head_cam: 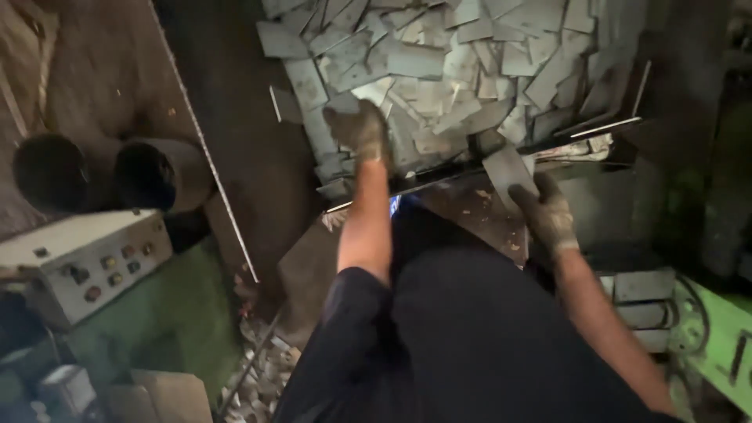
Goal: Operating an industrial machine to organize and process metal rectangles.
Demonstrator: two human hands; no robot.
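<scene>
Your gloved left hand (360,131) reaches up into the heap of flat grey metal offcuts (454,70) piled in the dark tray (603,125) ahead of you. Its fingers curl down onto the pieces at the near left part of the heap, but whether they have closed on any one piece cannot be told from here.

Your gloved right hand (546,213) sits lower and to the right, just below the tray's front edge. Its fingers are clamped on one flat grey rectangular metal plate (507,171), which stands tilted, its upper end against the tray's lip.

A thin bright metal bar (603,127) runs along the right side of the heap. To your left, well apart from both hands, stand two dark round pipes (102,174) with open mouths, and below them a pale control box with a row of round buttons (86,262) rests on a green machine surface (172,321). More grey scraps (262,376) lie on the floor by your knee. A green machine part (717,345) shows at the lower right.
</scene>
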